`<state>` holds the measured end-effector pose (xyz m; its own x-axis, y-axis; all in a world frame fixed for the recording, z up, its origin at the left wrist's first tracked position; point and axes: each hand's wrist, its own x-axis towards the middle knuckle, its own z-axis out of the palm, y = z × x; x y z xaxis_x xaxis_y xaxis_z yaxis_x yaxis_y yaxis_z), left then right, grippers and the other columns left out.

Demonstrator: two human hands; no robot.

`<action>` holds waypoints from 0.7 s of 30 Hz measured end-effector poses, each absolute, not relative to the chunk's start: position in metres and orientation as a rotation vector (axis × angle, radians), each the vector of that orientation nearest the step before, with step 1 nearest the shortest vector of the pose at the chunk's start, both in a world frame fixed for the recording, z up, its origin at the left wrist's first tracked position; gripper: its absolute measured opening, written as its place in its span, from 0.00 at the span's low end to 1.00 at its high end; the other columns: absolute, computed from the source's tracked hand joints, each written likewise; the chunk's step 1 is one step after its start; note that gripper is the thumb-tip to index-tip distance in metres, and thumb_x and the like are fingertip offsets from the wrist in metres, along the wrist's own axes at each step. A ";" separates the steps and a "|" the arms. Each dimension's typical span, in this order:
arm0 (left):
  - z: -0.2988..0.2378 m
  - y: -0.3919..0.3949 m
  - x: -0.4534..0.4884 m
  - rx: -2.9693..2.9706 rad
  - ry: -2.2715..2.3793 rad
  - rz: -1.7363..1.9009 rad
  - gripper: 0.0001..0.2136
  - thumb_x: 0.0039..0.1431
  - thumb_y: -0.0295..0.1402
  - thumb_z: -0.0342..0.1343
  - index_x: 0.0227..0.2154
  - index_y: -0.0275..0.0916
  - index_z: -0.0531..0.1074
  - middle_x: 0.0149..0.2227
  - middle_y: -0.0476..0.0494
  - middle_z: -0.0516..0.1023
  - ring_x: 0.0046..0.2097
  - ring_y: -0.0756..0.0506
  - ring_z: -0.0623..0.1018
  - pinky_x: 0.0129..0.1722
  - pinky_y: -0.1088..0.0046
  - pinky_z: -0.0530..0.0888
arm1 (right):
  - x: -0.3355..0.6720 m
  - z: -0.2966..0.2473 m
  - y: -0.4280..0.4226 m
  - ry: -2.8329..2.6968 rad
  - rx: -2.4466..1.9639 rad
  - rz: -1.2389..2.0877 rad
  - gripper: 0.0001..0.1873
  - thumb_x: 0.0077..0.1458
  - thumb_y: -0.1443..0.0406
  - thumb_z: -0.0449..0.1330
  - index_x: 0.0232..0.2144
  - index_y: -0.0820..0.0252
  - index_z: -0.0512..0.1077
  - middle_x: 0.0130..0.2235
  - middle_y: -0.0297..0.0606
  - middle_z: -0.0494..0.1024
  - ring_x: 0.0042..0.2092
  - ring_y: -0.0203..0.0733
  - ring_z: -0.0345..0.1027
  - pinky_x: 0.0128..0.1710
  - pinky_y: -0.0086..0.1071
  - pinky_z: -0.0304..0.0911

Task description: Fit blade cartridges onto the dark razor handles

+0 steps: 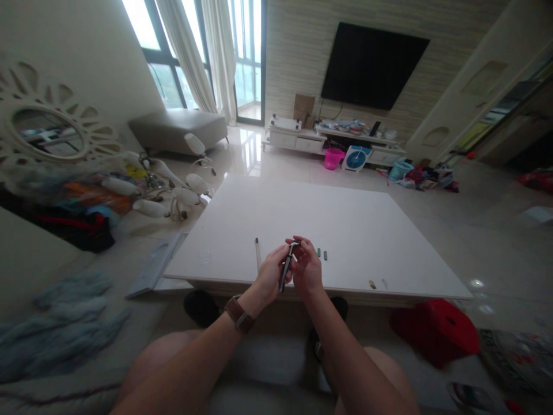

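Observation:
My left hand and my right hand meet over the near edge of a white table, both closed round a small dark tool with a metal tip. The tool stands nearly upright between my fingers. A thin pale stick lies on the table just left of my hands. Two small green pieces lie just right of them. A brown watch strap is on my left wrist.
A red stool stands at the table's right front corner. A white chandelier lies on the floor to the left, by clutter and a blue-grey cloth. A TV, a low cabinet, a pink basket and a fan are at the far wall.

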<state>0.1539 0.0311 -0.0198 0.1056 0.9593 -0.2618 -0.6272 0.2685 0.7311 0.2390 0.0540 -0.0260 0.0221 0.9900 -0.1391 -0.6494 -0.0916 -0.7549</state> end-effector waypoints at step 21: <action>-0.022 0.028 0.158 0.546 0.744 1.295 0.15 0.53 0.43 0.65 0.34 0.38 0.71 0.22 0.53 0.70 0.18 0.56 0.64 0.14 0.85 0.59 | 0.243 -0.022 0.051 -0.472 -0.679 1.622 0.08 0.49 0.60 0.63 0.30 0.58 0.76 0.35 0.37 0.82 0.30 0.36 0.69 0.24 0.26 0.62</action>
